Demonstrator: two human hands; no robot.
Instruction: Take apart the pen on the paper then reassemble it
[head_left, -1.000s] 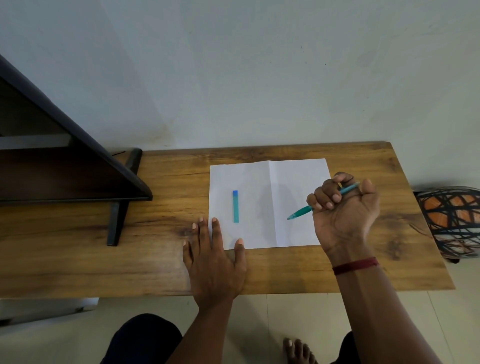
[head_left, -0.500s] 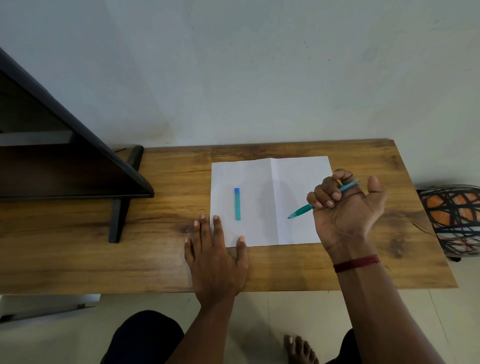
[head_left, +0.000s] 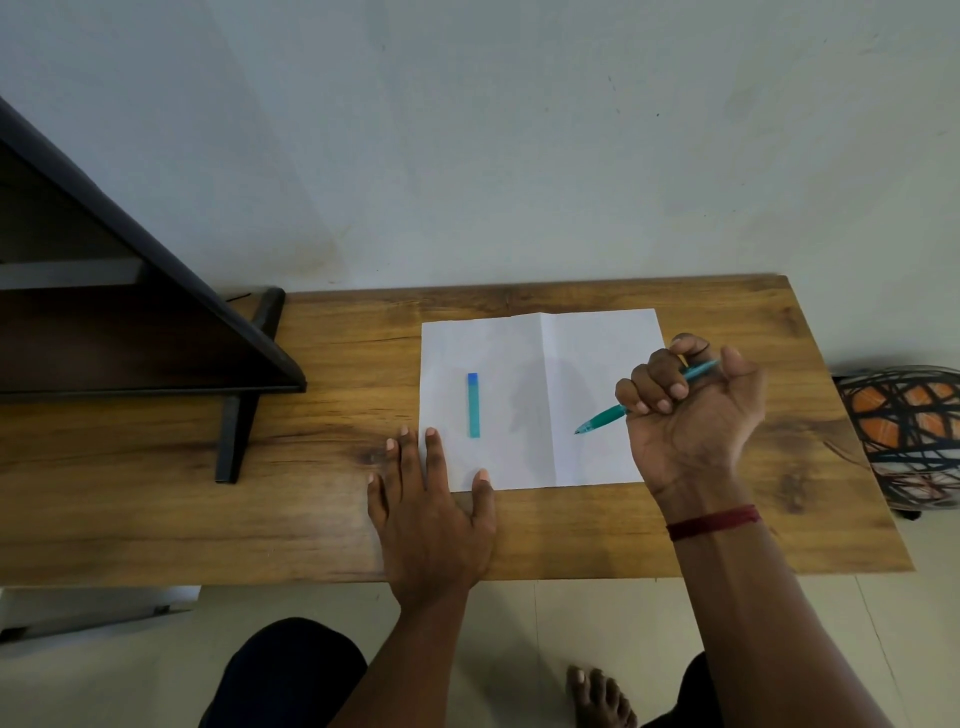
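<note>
A white sheet of paper (head_left: 582, 353) with a centre fold lies on the wooden table (head_left: 322, 514). The teal pen cap (head_left: 473, 405), blue at its far end, lies upright on the paper's left half. My right hand (head_left: 693, 421) hovers palm up over the paper's right edge, fingers curled around the teal pen body (head_left: 605, 417); its tip points down and left above the paper. Resting flat on the table is my left hand (head_left: 431, 512), its fingertips pressing the paper's near left corner.
A dark slanted stand (head_left: 156, 332) with a black foot (head_left: 236, 415) occupies the table's left side. A patterned orange and black ball-like object (head_left: 906, 436) sits off the table's right edge. A wall runs behind the table. My knee and bare foot (head_left: 597, 699) show below.
My right thumb has lifted off the pen and stands apart from the fingers. The pen has barely shifted. My left hand and the cap have stayed put.
</note>
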